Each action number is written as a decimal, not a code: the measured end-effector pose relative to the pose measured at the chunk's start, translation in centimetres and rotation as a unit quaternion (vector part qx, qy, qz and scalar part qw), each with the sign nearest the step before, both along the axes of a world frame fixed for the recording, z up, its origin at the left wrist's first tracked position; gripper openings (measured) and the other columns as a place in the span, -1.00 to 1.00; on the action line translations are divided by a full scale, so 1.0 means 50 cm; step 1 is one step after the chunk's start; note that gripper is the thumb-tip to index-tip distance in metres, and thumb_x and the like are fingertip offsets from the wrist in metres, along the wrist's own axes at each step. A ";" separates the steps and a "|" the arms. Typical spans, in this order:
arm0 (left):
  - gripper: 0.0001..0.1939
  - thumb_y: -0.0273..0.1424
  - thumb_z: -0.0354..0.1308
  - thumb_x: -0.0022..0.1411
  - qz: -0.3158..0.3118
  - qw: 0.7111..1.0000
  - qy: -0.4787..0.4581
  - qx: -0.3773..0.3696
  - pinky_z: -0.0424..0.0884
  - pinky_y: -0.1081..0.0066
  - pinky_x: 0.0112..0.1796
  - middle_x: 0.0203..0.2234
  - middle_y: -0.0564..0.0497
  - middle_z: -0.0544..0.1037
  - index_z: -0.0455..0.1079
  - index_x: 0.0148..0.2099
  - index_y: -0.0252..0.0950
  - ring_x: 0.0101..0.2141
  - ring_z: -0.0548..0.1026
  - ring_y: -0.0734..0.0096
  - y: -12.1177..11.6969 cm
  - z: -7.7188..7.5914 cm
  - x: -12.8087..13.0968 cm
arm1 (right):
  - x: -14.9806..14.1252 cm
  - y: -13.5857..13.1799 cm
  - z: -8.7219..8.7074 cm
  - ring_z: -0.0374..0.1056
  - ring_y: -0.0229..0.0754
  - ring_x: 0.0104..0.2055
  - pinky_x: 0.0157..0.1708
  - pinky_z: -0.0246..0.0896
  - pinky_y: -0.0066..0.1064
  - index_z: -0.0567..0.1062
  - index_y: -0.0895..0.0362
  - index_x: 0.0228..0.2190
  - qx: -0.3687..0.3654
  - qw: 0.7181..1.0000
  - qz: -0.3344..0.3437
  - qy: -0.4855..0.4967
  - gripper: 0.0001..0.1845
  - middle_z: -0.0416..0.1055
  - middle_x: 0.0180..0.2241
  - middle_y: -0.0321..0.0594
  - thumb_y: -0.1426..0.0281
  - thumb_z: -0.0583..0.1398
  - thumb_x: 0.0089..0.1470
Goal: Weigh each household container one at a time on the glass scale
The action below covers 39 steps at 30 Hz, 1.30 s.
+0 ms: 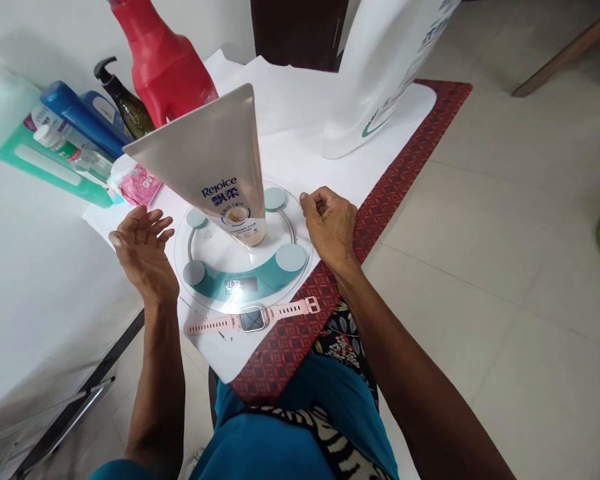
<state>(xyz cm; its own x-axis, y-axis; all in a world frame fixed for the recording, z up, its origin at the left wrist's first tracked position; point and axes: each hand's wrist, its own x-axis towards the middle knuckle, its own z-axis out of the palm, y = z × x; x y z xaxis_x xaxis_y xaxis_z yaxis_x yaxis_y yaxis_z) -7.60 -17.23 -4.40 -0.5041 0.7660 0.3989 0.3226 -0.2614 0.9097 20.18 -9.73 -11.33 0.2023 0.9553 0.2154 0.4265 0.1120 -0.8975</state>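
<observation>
A pale Rejoice tube (pixel 215 167) stands cap-down on a round glass scale (pixel 285 273) with teal pads and a lit display (pixel 241 286). My left hand (pixel 143 250) hovers open just left of the scale, fingers spread, touching nothing. My right hand (pixel 330 223) rests at the scale's right rim with fingers curled loosely; nothing shows in them. A pink-strapped smartwatch (pixel 253 319) lies flat in front of the scale.
A red bottle (pixel 165 60), dark pump bottle (pixel 125 103), blue bottles (pixel 80 117), a green container (pixel 40 160) and a pink sachet (pixel 139 183) stand at the back left. A large white pouch (pixel 380 73) stands at the back right. White paper covers a red patterned mat (pixel 405 167).
</observation>
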 end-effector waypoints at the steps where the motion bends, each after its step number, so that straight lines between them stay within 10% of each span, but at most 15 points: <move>1: -0.25 0.40 -0.04 0.37 -0.011 1.000 -0.004 0.006 0.56 0.20 -0.05 -0.02 -0.15 0.64 0.54 0.07 -0.10 -0.05 0.65 0.14 -0.001 -0.001 0.007 | 0.000 0.000 -0.001 0.17 -0.24 -0.53 -0.33 0.11 -0.28 0.26 0.00 -0.53 0.002 1.000 -0.001 -0.001 -0.57 0.26 -0.61 -0.42 0.21 0.21 0.36; 9: -0.56 -0.04 0.50 0.25 -0.164 0.978 0.121 -0.032 0.58 0.05 0.02 -0.10 -0.08 0.66 0.61 0.09 -0.09 -0.07 0.62 0.10 0.002 0.002 0.079 | -0.001 0.002 -0.001 0.16 -0.25 -0.53 -0.34 0.08 -0.29 0.27 0.00 -0.54 0.007 1.000 -0.004 -0.001 -0.58 0.26 -0.61 -0.42 0.22 0.21 0.35; 30: -0.57 -0.06 0.60 0.16 -0.157 0.977 0.139 0.036 0.69 0.15 -0.12 -0.26 0.01 0.69 0.59 -0.14 -0.22 -0.21 0.69 0.21 0.057 0.008 0.198 | 0.003 0.009 -0.001 0.16 -0.24 -0.45 -0.32 -0.03 -0.32 0.24 0.01 -0.49 0.016 0.999 0.028 0.038 -0.60 0.28 -0.54 -0.40 0.27 0.20 0.40; 39: -0.54 0.04 0.56 0.19 -0.280 0.947 0.088 0.130 0.65 0.11 -0.11 -0.19 -0.07 0.69 0.59 -0.12 -0.19 -0.11 0.66 0.11 0.263 0.088 0.344 | 0.001 0.013 0.012 0.33 -0.18 -0.37 -0.26 0.03 -0.32 0.33 0.02 -0.45 -0.023 0.999 0.026 0.016 -0.67 0.45 -0.45 -0.32 0.34 0.21 0.40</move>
